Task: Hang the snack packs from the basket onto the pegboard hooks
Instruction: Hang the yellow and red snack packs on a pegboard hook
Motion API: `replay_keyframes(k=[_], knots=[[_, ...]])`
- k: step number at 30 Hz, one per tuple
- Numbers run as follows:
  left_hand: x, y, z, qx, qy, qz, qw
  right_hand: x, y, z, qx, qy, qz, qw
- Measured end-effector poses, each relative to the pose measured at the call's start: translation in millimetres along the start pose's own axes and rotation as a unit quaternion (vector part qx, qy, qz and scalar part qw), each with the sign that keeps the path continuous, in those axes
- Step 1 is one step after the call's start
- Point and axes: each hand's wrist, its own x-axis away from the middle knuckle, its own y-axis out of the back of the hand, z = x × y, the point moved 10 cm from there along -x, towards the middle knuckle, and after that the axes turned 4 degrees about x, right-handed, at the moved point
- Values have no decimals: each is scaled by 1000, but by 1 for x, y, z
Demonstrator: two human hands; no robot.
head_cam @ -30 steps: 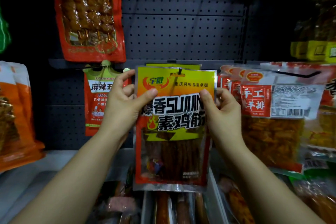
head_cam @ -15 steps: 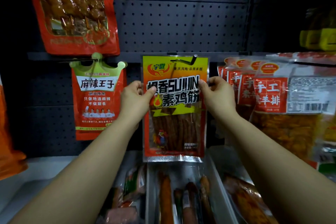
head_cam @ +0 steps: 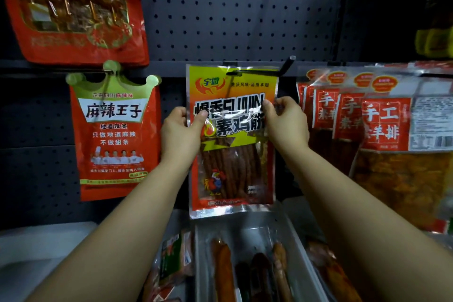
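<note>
A yellow and red snack pack (head_cam: 232, 86) with a clear window of brown sticks hangs flat against the dark pegboard (head_cam: 232, 12) at the centre. Its top slot sits on a black hook (head_cam: 285, 66) whose tip sticks out to the upper right. My left hand (head_cam: 182, 133) pinches the pack's left edge, thumb on the front. My right hand (head_cam: 285, 122) pinches the right edge at the same height. No basket is in view.
A red crown-topped pack (head_cam: 114, 130) hangs to the left, a large red pack (head_cam: 73, 7) above it. Several red packs (head_cam: 367, 117) hang to the right. Below, clear bins (head_cam: 301, 240) hold sausage-like packs on the shelf.
Both hands have pushed the pack away from me and back along the hook toward the pegboard. The view has drawn closer and tilted down.
</note>
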Motion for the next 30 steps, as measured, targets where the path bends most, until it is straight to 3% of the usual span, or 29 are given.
replay_keyframes(k=[4, 10, 21, 25, 30], knots=[[33, 12, 14, 8, -6, 14, 1000, 31, -13, -31, -116, 4, 35, 993], [71, 18, 55, -17, 27, 28, 999, 92, -42, -85, -121, -5, 134, 984], [117, 33, 89, -79, 78, -39, 993, 137, -25, -140, -59, -123, 152, 979], [173, 42, 77, -133, 64, -52, 988, 175, 5, -147, -83, -121, 203, 968], [252, -9, 21, -13, 54, 63, 996, 221, 89, -165, -153, -112, 207, 960]])
